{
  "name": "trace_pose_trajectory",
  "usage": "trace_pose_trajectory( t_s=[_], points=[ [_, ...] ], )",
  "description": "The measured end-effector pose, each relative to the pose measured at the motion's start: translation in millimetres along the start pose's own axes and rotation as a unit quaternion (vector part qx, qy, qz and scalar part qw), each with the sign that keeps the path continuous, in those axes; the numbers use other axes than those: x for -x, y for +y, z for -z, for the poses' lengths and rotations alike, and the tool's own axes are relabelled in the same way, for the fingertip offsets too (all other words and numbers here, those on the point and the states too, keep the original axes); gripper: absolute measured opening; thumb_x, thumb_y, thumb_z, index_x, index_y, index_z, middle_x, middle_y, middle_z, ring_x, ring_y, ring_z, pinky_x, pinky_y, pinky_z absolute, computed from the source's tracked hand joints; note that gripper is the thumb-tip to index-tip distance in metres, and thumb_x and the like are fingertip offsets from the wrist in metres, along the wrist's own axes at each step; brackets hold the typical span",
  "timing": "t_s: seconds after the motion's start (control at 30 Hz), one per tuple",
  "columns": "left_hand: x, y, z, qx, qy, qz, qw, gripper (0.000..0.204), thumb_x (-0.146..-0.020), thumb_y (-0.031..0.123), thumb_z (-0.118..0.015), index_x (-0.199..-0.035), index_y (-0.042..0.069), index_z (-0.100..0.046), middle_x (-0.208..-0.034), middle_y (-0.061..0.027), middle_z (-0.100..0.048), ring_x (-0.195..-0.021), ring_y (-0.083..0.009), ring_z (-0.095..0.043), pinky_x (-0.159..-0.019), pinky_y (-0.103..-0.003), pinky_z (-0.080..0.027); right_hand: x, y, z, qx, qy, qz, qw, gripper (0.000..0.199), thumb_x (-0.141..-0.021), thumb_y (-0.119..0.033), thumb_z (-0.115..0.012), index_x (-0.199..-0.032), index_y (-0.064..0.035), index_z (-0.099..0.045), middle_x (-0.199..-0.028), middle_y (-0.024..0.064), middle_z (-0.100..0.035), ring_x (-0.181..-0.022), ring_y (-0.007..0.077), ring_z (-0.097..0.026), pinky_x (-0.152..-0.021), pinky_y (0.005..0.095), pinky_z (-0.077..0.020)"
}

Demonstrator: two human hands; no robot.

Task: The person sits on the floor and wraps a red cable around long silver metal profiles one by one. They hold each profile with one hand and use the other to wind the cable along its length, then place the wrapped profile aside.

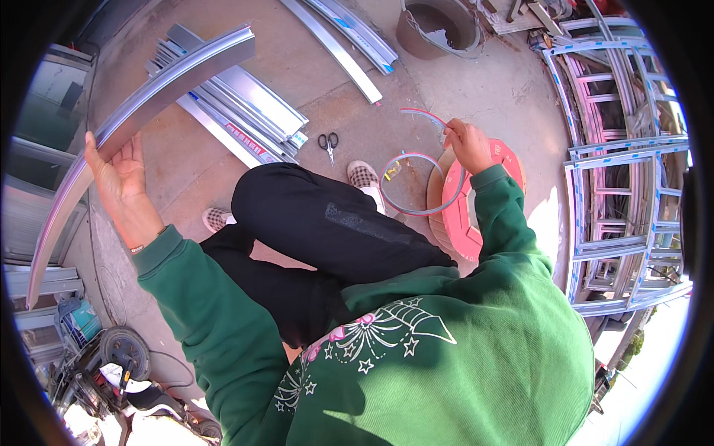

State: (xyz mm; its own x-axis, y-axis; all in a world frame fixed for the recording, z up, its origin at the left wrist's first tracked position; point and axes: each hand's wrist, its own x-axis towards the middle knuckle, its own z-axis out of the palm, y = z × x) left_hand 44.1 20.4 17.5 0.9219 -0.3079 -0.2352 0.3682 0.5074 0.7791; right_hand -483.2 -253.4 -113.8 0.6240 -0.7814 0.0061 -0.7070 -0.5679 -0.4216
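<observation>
My left hand [123,178] grips a long silvery metal profile [149,97] from below, fingers and thumb around its edges. The profile slants from the lower left up toward the far middle. My right hand [470,147] is closed in a pinch on a thin grey and red flexible strip [424,112], whose short end points left. More of the strip hangs in a loop [411,213] below the hand. Beside and under that hand stands a pink round reel [457,195], partly hidden by the forearm and loop.
Black-handled scissors [329,146] lie on the floor ahead of my knees. Stacked metal profiles [238,111] lie at the far left, with further profiles [342,56] beyond. A bucket [437,30] stands at the back. Metal frames [621,156] lean at the right; a wheeled machine [123,353] is lower left.
</observation>
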Motion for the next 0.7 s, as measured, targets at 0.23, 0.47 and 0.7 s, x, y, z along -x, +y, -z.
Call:
trace_pose_trajectory(
  t_s=[0.23,0.47,0.7],
  points=[
    [11,-5,-20,0.003,0.011,-0.031,0.999,0.054,-0.091,0.029,-0.073,-0.119,-0.014,-0.054,-0.125,-0.0261,-0.058,-0.125,-0.0353,-0.053,-0.11,-0.049,-0.044,241,126,21,-0.414,-0.22,-0.504,0.726,0.018,-0.1,-0.018,-0.06,-0.087,-0.0051,-0.062,-0.071,0.0039,-0.067,-0.049,0.0087,-0.057,-0.043,0.0225,-0.0415],
    [-1,-7,-24,-0.005,-0.002,-0.037,0.999,0.048,-0.092,0.026,-0.071,-0.119,-0.011,-0.055,-0.122,-0.0254,-0.061,-0.12,-0.0357,-0.057,-0.106,-0.049,-0.048,537,243,149,0.14,-0.152,-0.725,0.657,0.013,-0.095,-0.02,-0.063,-0.097,-0.007,-0.065,-0.088,0.0124,-0.07,-0.076,0.0296,-0.069,-0.065,0.0424,-0.0557],
    [33,-23,-3,-0.242,-0.246,-0.253,0.904,0.054,-0.096,0.009,-0.059,-0.143,-0.005,-0.039,-0.13,-0.0229,-0.051,-0.127,-0.0338,-0.052,-0.113,-0.048,-0.042,328,259,509,0.568,0.386,-0.376,0.622,0.021,-0.092,-0.026,-0.062,-0.1,-0.007,-0.065,-0.106,0.014,-0.069,-0.098,0.0371,-0.065,-0.084,0.0502,-0.0515]
  ],
)
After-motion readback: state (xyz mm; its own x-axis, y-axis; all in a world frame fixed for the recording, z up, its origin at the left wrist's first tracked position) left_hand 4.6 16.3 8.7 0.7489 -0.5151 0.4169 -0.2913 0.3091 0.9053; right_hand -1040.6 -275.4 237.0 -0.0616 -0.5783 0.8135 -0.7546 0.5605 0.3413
